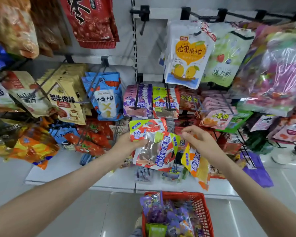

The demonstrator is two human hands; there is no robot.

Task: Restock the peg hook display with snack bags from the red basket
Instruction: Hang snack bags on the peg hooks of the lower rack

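My left hand grips a small stack of red-and-white snack bags with green corners, held in front of the lower pegs. My right hand pinches the top edge of an orange-and-yellow snack bag that hangs down from its fingers. Just above both hands, a peg carries matching red-and-white bags, next to a peg of purple ones. The red basket sits on the floor below, filled with purple and green snack bags.
Peg hooks crowd the wall: blue shrimp-snack bags, beige beef bags, a mango bag, pink bags. An empty black hook juts out at the top. A white base shelf runs under the display.
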